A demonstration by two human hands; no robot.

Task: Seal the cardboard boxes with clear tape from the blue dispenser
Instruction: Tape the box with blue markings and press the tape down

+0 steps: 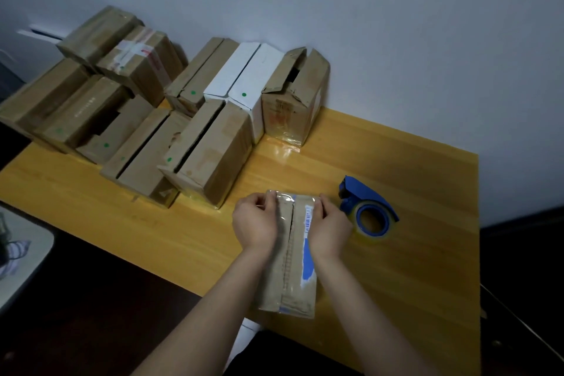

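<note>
Left grip and right grip both curl their fingers over the far end of a cardboard box lying near the front edge of the worktop. The blue tape dispenser sits just beside the right grip, and stacked boxes fill the back-left corner.

1 head view — down (close) onto table

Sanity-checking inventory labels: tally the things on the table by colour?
Brown boxes: 10 visible, counting the held box; more may be hidden at the left.
White box: 1
Blue tape dispenser: 1
Total: 12
</note>
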